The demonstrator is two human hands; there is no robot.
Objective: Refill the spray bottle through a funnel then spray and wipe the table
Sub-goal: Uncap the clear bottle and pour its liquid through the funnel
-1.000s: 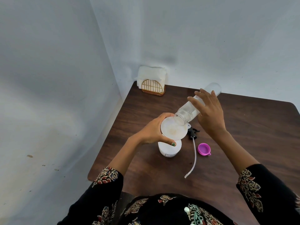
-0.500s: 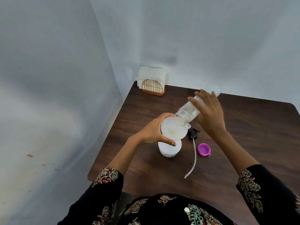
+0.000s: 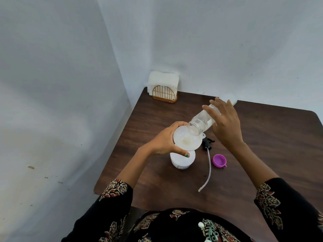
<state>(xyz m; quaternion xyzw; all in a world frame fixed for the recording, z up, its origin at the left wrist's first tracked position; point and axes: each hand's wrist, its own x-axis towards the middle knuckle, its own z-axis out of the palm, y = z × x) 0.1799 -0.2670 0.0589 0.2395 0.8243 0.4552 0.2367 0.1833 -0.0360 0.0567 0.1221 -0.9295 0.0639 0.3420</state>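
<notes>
Little has moved since the earlier frames: both hands, the funnel and the tilted bottle hold the same places; the clear bottle's raised base looks paler against the wall, and whether liquid is running cannot be told.

Near: floral-print black sleeves [image 3: 115, 193] at the lower edge, forearms reaching forward over the dark wood counter [image 3: 279, 145].

Middle, left: left hand [image 3: 164, 140], fingers [image 3: 181, 151] curled round the rim of the white funnel [image 3: 187, 141], steadying it. Funnel sits in the mouth of the white spray bottle [image 3: 182, 160], which stands upright on the counter, directly beneath the hand. A little pale liquid shows in the funnel bowl.

Middle, centre: detached spray head [image 3: 207, 143], black trigger, lying on the counter just right of the funnel; its white dip tube [image 3: 208, 170] trails toward the near edge.

Middle, right: purple cap [image 3: 219, 160], open side up, on the counter beside the dip tube, apart from it.

Farther: right hand [image 3: 225, 123], fingers wrapped round a clear refill bottle [image 3: 202, 122], tilted mouth-down, its open neck over the funnel's far rim.

Far corner: brass wire napkin holder [image 3: 164, 93] with white napkins [image 3: 163, 79], against the wall.
</notes>
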